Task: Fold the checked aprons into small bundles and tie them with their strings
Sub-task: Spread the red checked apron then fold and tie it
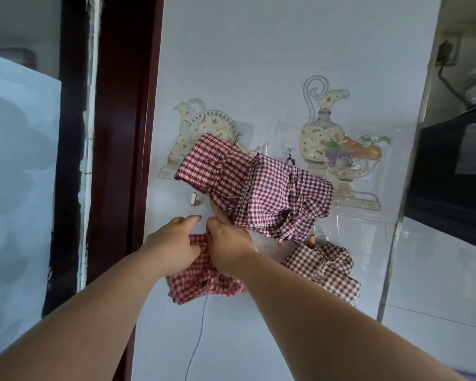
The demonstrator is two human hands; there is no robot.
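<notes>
Four checked bundles (286,193) on wall (259,64); left hand (173,248), right hand (228,250) together, tight around lower red bundle (198,284)

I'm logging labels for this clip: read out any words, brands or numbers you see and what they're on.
None can be read. The jug stickers are pictures only, the checked aprons carry only their pattern, and the black appliance shows no legible mark.

red-checked apron (204,281), brown-checked apron (324,268), maroon door frame (121,133)

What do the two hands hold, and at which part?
The left hand and right hand both grip the red checked bundle at its top edge.
</notes>
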